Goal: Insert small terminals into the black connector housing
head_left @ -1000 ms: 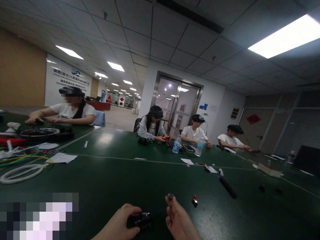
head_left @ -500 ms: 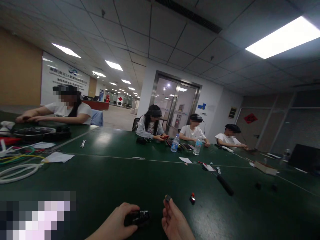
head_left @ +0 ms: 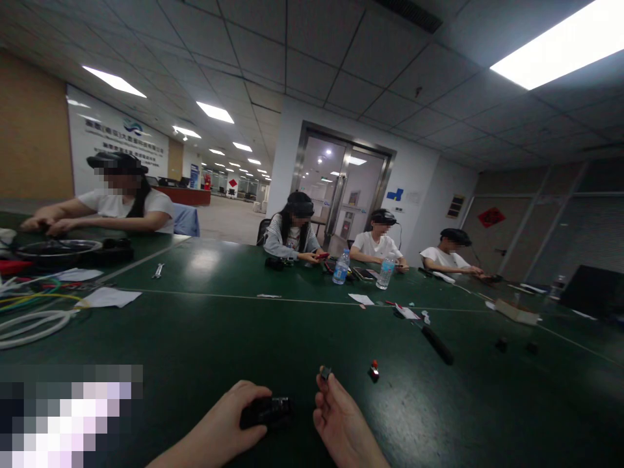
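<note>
Near the front of the green table [head_left: 234, 338], my left hand [head_left: 231, 413] is closed around a black object [head_left: 266, 412] with a shiny end. Its exact kind is too dark to make out. To the right of it, my right hand [head_left: 341, 416] pinches a small dark grey block [head_left: 325, 372] between thumb and index finger, palm turned toward the left. The two hands are apart. A small red and silver piece [head_left: 374, 371] lies on the table, just right of my right hand and touched by neither.
A black-handled tool [head_left: 437, 344] lies to the right, near paper scraps. Cables and a white coiled hose [head_left: 36, 325] spread at left, with a wrench [head_left: 158, 270] behind. Two water bottles [head_left: 341, 267] stand at the far side, where several people sit. An open box [head_left: 517, 312] stands far right.
My view has shifted slightly, so the whole scene sits a little differently. Both hands keep their holds on the black object and the small block, with little visible movement.
</note>
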Demonstrator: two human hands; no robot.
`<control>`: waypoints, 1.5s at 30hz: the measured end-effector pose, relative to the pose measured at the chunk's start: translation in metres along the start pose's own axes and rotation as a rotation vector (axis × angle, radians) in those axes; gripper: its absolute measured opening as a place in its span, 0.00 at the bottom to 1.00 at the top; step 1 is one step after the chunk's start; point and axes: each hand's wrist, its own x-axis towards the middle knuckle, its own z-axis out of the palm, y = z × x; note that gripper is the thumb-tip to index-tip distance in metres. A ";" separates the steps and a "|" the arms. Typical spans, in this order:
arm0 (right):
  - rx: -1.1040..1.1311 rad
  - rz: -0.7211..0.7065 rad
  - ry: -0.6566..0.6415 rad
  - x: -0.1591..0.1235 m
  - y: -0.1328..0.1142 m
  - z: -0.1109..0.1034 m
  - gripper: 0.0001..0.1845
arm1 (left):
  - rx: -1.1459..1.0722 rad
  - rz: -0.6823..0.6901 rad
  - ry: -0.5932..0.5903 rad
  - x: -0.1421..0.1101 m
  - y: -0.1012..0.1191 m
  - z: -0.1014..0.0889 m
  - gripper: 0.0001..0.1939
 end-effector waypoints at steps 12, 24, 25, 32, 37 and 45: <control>-0.023 0.006 -0.003 -0.004 -0.002 0.002 0.18 | 0.002 0.042 -0.026 -0.001 0.001 -0.002 0.21; 0.017 0.035 -0.010 -0.003 -0.001 0.001 0.15 | -0.003 0.012 -0.008 -0.001 -0.001 0.000 0.21; 0.020 0.036 -0.012 -0.003 -0.001 0.002 0.15 | 0.001 0.014 -0.002 -0.001 -0.001 0.000 0.21; 0.015 0.047 0.021 0.001 -0.002 0.002 0.17 | 0.019 0.018 0.038 0.001 -0.005 0.006 0.21; 0.020 0.061 0.034 0.001 -0.002 0.003 0.19 | 0.017 0.007 0.041 0.002 -0.005 0.007 0.21; 0.018 0.068 0.028 0.000 -0.003 0.002 0.15 | -0.014 0.038 -0.044 0.001 0.001 -0.003 0.21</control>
